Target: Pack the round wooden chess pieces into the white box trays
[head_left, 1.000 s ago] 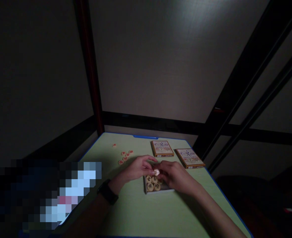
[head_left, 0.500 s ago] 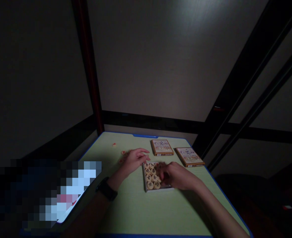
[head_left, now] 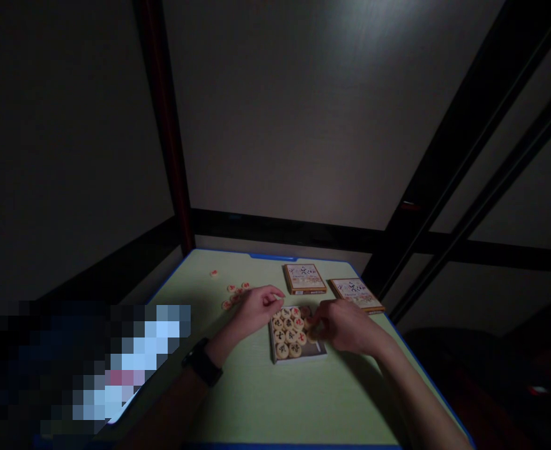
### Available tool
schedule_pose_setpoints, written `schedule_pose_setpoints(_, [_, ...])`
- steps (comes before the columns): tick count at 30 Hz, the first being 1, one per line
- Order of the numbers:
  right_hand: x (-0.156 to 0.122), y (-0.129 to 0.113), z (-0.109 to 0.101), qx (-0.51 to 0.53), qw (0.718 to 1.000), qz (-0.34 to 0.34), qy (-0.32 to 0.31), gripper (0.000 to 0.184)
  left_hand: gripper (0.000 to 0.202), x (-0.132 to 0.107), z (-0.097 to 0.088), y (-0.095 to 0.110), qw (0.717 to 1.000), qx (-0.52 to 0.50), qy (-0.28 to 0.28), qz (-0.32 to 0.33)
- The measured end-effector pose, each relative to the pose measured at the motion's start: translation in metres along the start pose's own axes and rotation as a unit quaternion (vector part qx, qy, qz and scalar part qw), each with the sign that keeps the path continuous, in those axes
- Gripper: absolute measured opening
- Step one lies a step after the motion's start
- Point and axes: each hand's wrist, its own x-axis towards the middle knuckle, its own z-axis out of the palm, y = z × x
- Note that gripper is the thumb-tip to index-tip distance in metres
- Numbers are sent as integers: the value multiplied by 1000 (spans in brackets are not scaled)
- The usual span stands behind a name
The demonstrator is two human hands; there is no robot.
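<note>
The right hand (head_left: 350,328) reaches over the right side of a shallow tray (head_left: 310,353), its grip bent down and its fingertips dim and blurred among the round wooden pieces (head_left: 291,337) there; I cannot tell whether it pinches one of them. The left hand (head_left: 258,307) hovers at the tray's far left corner, its grip narrow, thumb and fingers drawn close together, though whether anything is caught between them cannot be made out. In the tray, just left of the right grip, the pieces sit in rows: the two left columns bear black Chinese characters, the next column red ones, all too small to read with certainty. Left of the left grip and partly hidden by that hand lies a cluster of red-marked pieces (head_left: 231,288), and a single piece (head_left: 214,272) rests farther beyond it, also with red writing. Ahead of the right grip, apart from the tray, are two flat boxes, a farther box (head_left: 305,275) and a nearer box (head_left: 353,291), both pale-topped with large, dark brush-style characters above smaller, illegible print; no brand is readable. A dark watch (head_left: 203,362) sits on the wrist behind the left grip. Everything rests on a pale green, blue-edged tabletop (head_left: 247,400).
</note>
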Motion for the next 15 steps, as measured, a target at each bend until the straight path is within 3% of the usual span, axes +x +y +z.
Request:
schedule_pose_setpoints(7, [0, -23, 12, -129, 991, 17, -25, 21, 15, -6, 2, 4, 997, 79, 2, 11])
schedule_pose_setpoints(15, [1, -32, 9, -131, 990, 3, -51, 24, 17, -7, 1, 9, 995, 101, 4, 6])
